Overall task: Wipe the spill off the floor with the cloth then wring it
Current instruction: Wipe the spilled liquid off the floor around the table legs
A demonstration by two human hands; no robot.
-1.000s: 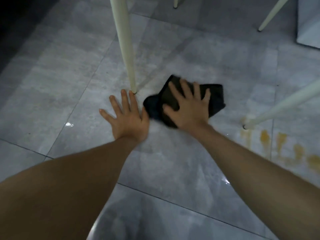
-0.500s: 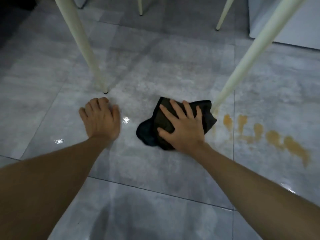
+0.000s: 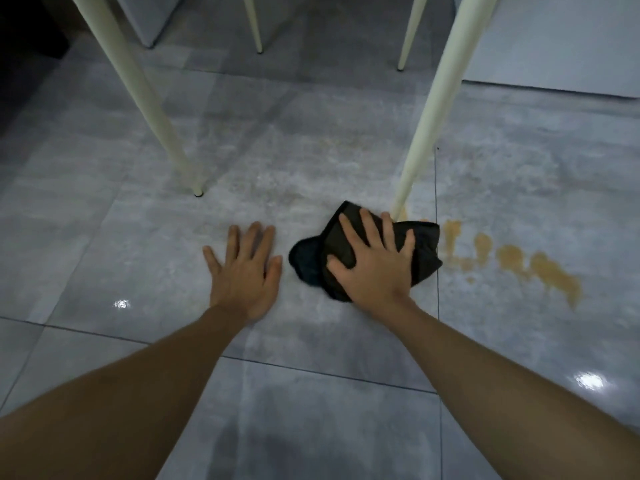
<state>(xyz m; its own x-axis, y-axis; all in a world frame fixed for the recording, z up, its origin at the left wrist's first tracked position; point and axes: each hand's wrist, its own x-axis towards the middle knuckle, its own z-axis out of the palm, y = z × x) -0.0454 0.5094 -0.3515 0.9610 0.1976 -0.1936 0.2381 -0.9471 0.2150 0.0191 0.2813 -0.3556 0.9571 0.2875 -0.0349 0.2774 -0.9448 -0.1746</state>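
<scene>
— How many cloths, and where?

— One dark cloth (image 3: 424,252), crumpled, flat on the grey tiled floor (image 3: 311,341) just right of the frame's centre. The right hand (image 3: 375,268) lies on top of it, palm down, fingers spread, pressing rather than pinching.

— And the other hand?

— The left hand (image 3: 244,271) is flat on the bare tile just left of the cloth, fingers spread, close to it but not touching, holding nothing.

— The spill?

— One trail of orange-brown blotches (image 3: 512,258) runs from the cloth's right edge toward the right of the frame. The cloth's right corner sits at its near end.

— Anything else around?

— Four cream furniture legs: the near right leg (image 3: 429,116) meets the floor at the cloth's upper edge, beside the right fingertips; the near left leg (image 3: 138,91) stands upper left of the left hand; two far legs (image 3: 252,22) at the top.
</scene>
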